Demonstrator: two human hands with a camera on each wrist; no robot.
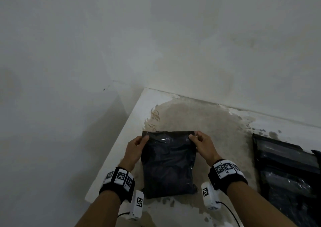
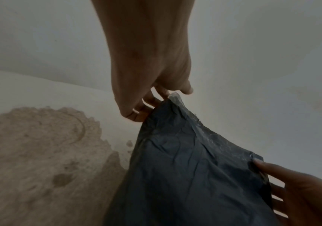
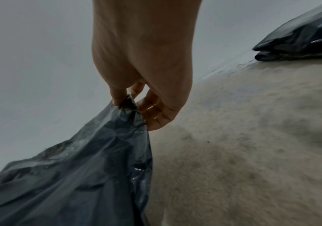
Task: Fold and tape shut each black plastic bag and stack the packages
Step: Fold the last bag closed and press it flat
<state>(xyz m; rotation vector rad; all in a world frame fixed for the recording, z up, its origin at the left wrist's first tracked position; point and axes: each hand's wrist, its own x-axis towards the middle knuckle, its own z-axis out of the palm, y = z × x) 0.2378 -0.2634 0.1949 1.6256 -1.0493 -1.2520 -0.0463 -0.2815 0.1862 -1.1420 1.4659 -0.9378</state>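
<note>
We see a crumpled black plastic bag (image 1: 169, 164) lying at table centre on the worn white, brown-patched tabletop (image 1: 199, 120). Left hand (image 1: 134, 150) pinches its 11 o'clock corner, thumb on top; right hand (image 1: 203, 146) pinches the 1 o'clock corner. Glossy black stacked packages (image 1: 286, 171) sit at 3 o'clock, well apart.

Bare forearms, black wristbands (image 1: 116, 183) with white coded tags, white cabled camera pods (image 1: 137, 204) beneath.

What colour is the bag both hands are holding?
Black, slightly glossy bag; clearest in the head view.
</note>
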